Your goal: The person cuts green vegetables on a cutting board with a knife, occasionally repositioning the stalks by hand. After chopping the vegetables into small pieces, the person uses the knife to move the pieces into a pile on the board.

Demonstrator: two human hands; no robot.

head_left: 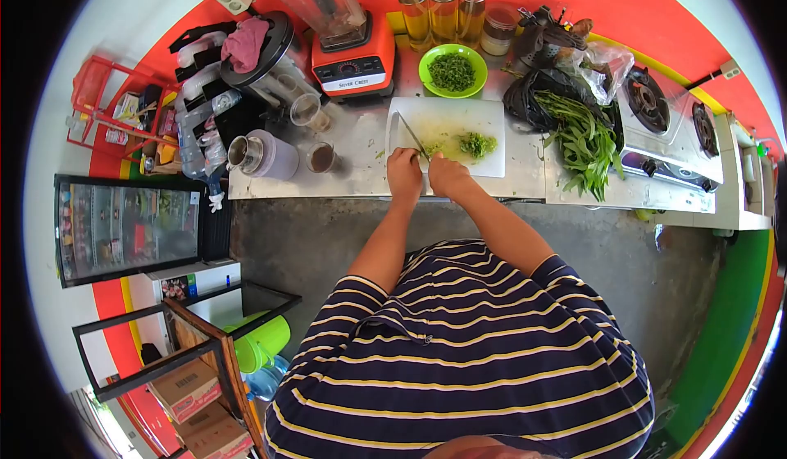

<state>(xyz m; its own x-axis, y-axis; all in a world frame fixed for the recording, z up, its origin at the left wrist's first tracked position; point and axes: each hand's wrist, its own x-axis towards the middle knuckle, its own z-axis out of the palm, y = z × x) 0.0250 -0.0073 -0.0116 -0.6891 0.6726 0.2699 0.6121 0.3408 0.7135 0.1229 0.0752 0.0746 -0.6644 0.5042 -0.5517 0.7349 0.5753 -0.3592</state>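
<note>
On the white cutting board [485,116] a knife [412,135] slants from upper left down to my right hand [449,176], which is closed around its handle. Next to the blade, at the board's front edge, my left hand [404,175] is curled with its fingers together. Whatever its fingertips hold is hidden from above. Some chopped greens [433,147] lie by the blade, and a larger heap of chopped greens [477,143] rests on the board's right half. Behind the board stands a green bowl [424,75] filled with finely chopped greens.
Leafy stalks [586,147] spill from a black plastic bag [525,102] on the right, beside a gas stove [668,143]. A red blender [352,70], a glass with dark liquid [322,158] and a pale jar [275,154] stand left. Several oil bottles [443,12] line the back.
</note>
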